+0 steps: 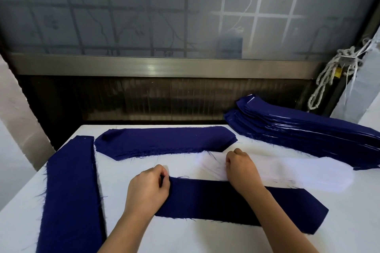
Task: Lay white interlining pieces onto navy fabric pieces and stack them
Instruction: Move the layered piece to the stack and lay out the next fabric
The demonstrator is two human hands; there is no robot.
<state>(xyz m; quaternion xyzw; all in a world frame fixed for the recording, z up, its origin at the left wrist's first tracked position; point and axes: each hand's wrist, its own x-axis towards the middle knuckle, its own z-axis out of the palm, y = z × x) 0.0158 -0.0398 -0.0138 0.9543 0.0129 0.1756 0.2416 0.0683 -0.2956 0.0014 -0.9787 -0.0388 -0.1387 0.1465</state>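
The navy fabric pieces (226,201) are matt woven cloth with frayed, hairy edges. The white interlining (287,172) looks thin and half-transparent, and the table (185,238) is smooth white.

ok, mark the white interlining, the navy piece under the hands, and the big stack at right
white interlining (308,172), head view, bare middle of the piece, right of the right hand.
navy piece (207,199), head view, flat centre between the two wrists.
big stack (308,129), head view, top layer near the middle.
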